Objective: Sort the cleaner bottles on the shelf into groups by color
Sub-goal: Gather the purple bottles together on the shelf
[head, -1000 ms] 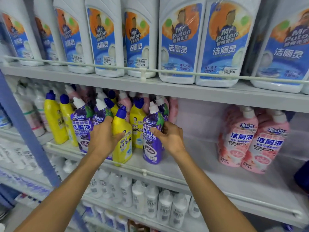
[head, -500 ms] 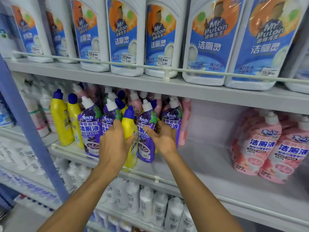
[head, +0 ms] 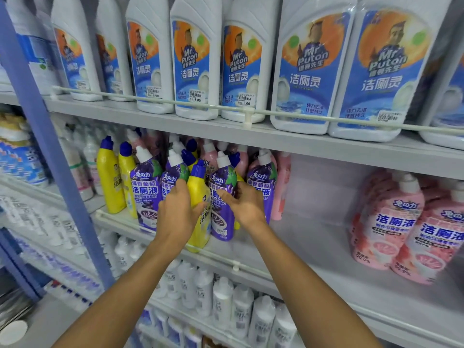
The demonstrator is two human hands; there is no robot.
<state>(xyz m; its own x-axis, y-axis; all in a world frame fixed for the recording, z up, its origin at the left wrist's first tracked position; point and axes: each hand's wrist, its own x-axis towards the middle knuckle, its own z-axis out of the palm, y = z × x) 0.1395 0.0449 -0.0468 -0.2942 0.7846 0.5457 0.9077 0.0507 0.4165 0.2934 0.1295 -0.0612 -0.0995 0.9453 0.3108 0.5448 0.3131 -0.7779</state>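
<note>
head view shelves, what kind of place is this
Probably a shop's cleaning-products aisle: shelves with rails, 5.00 price stickers on the white Mr Puton bottles, and rows of identical pink cleaner bottles.

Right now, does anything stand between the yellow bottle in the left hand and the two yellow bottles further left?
Yes: two purple bottles stand side by side between the held yellow bottle and the yellow pair.

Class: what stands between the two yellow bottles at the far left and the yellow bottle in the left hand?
Two purple bottles, side by side, in the head view.
</note>
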